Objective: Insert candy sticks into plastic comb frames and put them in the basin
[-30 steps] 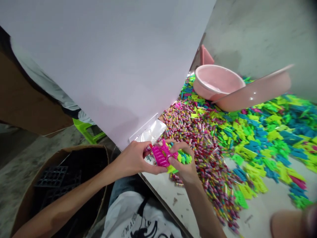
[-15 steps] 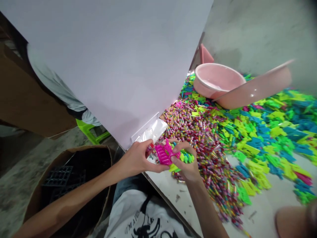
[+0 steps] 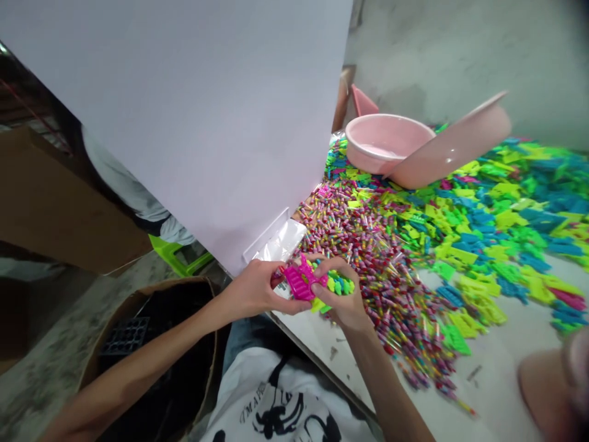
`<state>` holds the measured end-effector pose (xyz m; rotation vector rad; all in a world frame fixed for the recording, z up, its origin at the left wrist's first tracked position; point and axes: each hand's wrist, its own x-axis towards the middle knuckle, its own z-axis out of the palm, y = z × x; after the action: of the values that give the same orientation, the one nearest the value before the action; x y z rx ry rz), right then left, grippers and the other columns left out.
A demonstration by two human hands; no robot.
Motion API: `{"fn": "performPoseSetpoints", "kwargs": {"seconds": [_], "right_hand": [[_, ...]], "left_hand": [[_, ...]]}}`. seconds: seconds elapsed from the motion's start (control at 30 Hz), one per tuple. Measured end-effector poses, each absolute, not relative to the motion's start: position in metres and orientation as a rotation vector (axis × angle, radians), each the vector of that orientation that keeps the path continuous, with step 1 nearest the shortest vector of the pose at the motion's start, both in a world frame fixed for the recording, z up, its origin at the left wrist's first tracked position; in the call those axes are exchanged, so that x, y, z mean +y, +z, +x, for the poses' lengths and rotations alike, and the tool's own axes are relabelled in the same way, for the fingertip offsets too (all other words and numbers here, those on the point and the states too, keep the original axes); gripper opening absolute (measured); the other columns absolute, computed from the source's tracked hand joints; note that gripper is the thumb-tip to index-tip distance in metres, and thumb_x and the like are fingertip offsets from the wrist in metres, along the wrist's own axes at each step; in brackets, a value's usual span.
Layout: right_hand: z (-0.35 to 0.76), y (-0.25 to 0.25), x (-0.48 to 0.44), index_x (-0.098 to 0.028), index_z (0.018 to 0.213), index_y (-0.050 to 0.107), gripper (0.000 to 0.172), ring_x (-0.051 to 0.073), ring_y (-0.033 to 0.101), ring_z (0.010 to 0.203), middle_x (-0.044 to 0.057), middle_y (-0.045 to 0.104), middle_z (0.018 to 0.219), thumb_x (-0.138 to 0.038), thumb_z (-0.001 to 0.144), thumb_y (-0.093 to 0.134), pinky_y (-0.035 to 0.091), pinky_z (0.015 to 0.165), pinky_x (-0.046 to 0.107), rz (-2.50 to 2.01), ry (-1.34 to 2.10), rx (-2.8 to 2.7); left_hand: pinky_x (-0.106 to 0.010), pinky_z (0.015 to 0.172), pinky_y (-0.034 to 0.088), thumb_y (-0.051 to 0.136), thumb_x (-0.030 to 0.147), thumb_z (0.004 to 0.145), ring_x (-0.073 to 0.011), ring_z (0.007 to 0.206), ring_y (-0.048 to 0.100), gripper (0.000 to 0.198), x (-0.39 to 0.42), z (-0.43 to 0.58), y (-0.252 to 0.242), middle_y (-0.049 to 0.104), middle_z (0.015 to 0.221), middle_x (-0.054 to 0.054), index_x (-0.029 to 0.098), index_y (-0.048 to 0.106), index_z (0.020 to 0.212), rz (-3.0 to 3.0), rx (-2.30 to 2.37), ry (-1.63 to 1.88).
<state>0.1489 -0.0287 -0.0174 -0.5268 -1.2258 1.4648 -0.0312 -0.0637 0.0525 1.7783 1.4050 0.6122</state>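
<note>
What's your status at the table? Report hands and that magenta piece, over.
Left hand and right hand both on magenta plastic piece. Lime-green pieces against right hand. Clear plastic bag just beyond left hand.

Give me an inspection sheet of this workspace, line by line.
surface: white table, scuffed, strewn with small pieces.
job's things: pink plastic piece and lime green pieces at the hands.
grips: left hand and right hand both pinch the pink piece.
clutter: heaps of striped tubes, blue and green plastic pieces, a pink basin and a tilted pink basin.
cables: nothing seen.
surroundings: white board, cardboard box, green stool, concrete floor.
</note>
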Motion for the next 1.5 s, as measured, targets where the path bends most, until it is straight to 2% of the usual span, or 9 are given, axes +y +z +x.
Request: {"fn": "performPoseSetpoints", "kwargs": {"seconds": [0.47, 0.7, 0.8, 0.9, 0.97, 1.17, 1.23, 1.33, 1.5], "right_hand": [[0.174, -0.025, -0.062, -0.025, 0.086, 0.072, 0.020, 0.027, 0.061, 0.113, 0.004, 0.069, 0.114, -0.026, 0.069, 0.083, 0.043, 0.102, 0.041, -0.573, 1.409, -1.133], [0.182, -0.020, -0.062, -0.026, 0.084, 0.070, 0.021, 0.023, 0.067, 0.096, 0.001, 0.070, 0.108, -0.024, 0.068, 0.084, 0.052, 0.084, 0.036, -0.553, 1.434, -0.996], [0.188, -0.016, -0.058, -0.024, 0.082, 0.070, 0.022, 0.023, 0.066, 0.095, 0.002, 0.070, 0.106, -0.024, 0.065, 0.085, 0.052, 0.084, 0.035, -0.581, 1.426, -1.001], [0.197, -0.013, -0.054, -0.024, 0.085, 0.071, 0.024, 0.023, 0.065, 0.093, 0.002, 0.070, 0.103, -0.027, 0.065, 0.084, 0.052, 0.081, 0.034, -0.618, 1.419, -0.998], [0.204, -0.012, -0.052, -0.024, 0.088, 0.072, 0.024, 0.021, 0.065, 0.088, 0.002, 0.070, 0.100, -0.027, 0.067, 0.084, 0.052, 0.076, 0.031, -0.640, 1.436, -0.995], [0.218, -0.012, -0.057, -0.023, 0.090, 0.072, 0.023, 0.014, 0.061, 0.069, -0.001, 0.067, 0.084, -0.026, 0.069, 0.082, 0.049, 0.062, 0.024, -0.714, 1.505, -0.932], [0.218, -0.014, -0.059, -0.024, 0.091, 0.073, 0.024, 0.014, 0.061, 0.070, -0.002, 0.067, 0.084, -0.025, 0.069, 0.081, 0.049, 0.063, 0.024, -0.725, 1.507, -0.900], [0.215, -0.018, -0.057, -0.024, 0.092, 0.073, 0.025, 0.015, 0.063, 0.071, -0.001, 0.068, 0.085, -0.025, 0.069, 0.081, 0.050, 0.062, 0.024, -0.744, 1.522, -0.862], [0.213, -0.023, -0.046, -0.023, 0.095, 0.074, 0.031, 0.014, 0.063, 0.065, 0.000, 0.070, 0.081, -0.029, 0.066, 0.083, 0.051, 0.061, 0.025, -0.777, 1.595, -0.842]], "left_hand": [[-0.019, 0.047, 0.022, 0.067, 0.031, 0.068, -0.0057, 0.053, 0.023, 0.031, -0.075, 0.002, 0.035, 0.029, 0.053, 0.009, 0.017, 0.043, 0.055, 2.025, 1.243, 0.631], [-0.018, 0.048, 0.026, 0.060, 0.034, 0.076, -0.0064, 0.052, 0.029, 0.027, -0.070, 0.015, 0.032, 0.037, 0.055, 0.007, 0.016, 0.047, 0.060, 2.015, 1.137, 0.630], [-0.018, 0.049, 0.029, 0.061, 0.036, 0.077, -0.0070, 0.051, 0.031, 0.028, -0.065, 0.021, 0.028, 0.040, 0.053, 0.007, 0.016, 0.050, 0.060, 2.006, 1.166, 0.634], [-0.018, 0.050, 0.032, 0.066, 0.038, 0.078, -0.0088, 0.054, 0.038, 0.022, -0.062, 0.027, 0.022, 0.049, 0.059, 0.006, 0.016, 0.060, 0.079, 1.974, 1.238, 0.649], [-0.019, 0.054, 0.037, 0.068, 0.039, 0.078, -0.0111, 0.059, 0.046, 0.028, -0.062, 0.029, 0.016, 0.058, 0.069, 0.003, 0.017, 0.063, 0.095, 1.892, 1.218, 0.635], [-0.026, 0.072, 0.048, 0.073, 0.044, 0.076, -0.0176, 0.080, 0.060, 0.036, -0.058, 0.038, -0.005, 0.069, 0.090, -0.003, 0.018, 0.066, 0.100, 1.702, 1.140, 0.559], [-0.025, 0.069, 0.049, 0.078, 0.043, 0.071, -0.0171, 0.077, 0.061, 0.041, -0.053, 0.042, -0.012, 0.069, 0.088, -0.002, 0.017, 0.066, 0.100, 1.637, 1.119, 0.565], [-0.023, 0.054, 0.046, 0.079, 0.045, 0.067, -0.0134, 0.060, 0.056, 0.041, -0.047, 0.046, -0.022, 0.064, 0.070, 0.000, 0.015, 0.063, 0.089, 1.470, 1.095, 0.553], [-0.022, 0.043, 0.042, 0.066, 0.051, 0.081, -0.0110, 0.044, 0.051, 0.037, -0.046, 0.045, -0.033, 0.056, 0.056, 0.003, 0.016, 0.054, 0.079, 1.373, 0.949, 0.499]]}}
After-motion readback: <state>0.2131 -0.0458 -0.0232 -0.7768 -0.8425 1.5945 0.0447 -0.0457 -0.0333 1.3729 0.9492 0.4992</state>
